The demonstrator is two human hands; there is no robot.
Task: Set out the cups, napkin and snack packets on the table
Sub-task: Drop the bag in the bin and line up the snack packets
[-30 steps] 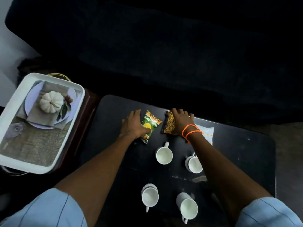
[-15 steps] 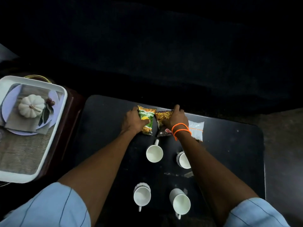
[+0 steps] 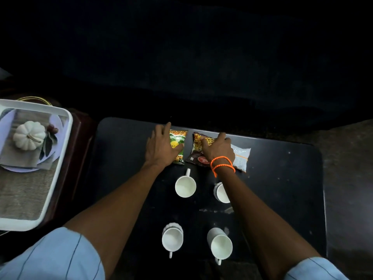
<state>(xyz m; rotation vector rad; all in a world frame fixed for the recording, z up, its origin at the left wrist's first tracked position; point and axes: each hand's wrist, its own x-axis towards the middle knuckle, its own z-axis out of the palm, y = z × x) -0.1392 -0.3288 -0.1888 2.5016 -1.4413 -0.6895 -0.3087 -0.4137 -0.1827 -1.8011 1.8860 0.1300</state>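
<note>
Two snack packets lie flat side by side near the far edge of the black table (image 3: 282, 188). My left hand (image 3: 161, 146) rests on the left part of the green packet (image 3: 178, 142), fingers straight and thumb across it. The fingers of my right hand (image 3: 219, 148), an orange band at its wrist, lie spread flat on the red-brown packet (image 3: 196, 156). A clear white packet (image 3: 241, 157) lies just right of that hand. Several white cups stand nearer me: one (image 3: 185, 186) at the centre, one (image 3: 222, 194) partly behind my right forearm, two at the front (image 3: 172, 239) (image 3: 221, 246).
A white tray (image 3: 60, 168) sits on a dark wooden stand to the left, holding a woven mat, a plate, a grey napkin (image 3: 18, 158) and a white pumpkin (image 3: 29, 136). A dark sofa fills the background beyond the table.
The two packets, gripped and tilted a second ago, now lie flat and parallel near the far edge. Both hands have flattened out on top of them.
</note>
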